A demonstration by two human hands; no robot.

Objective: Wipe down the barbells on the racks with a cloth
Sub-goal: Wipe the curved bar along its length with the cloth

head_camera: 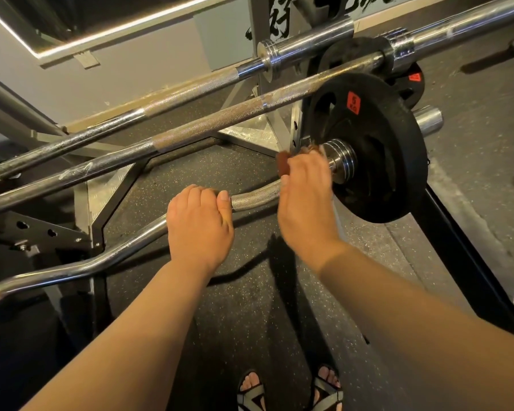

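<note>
The grey rack (pixel 97 229) holds an upper barbell (pixel 190 87), a middle barbell (pixel 208 123) and, nearest the person, a curl bar (pixel 252 198) loaded with a black 5 kg plate (pixel 377 161). The left hand (pixel 199 226) is curled around the curl bar's knurled section. The right hand (pixel 306 197) grips a brown cloth (pixel 284 167) against the same bar, just beside the plate's collar.

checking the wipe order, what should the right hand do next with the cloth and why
Probably draw the cloth left along the curl bar toward the left hand. The right hand holds it on the bar beside the collar and black plate, the knurled stretch between the hands is uncovered, and the left hand grips the bar, steadying it.
</note>
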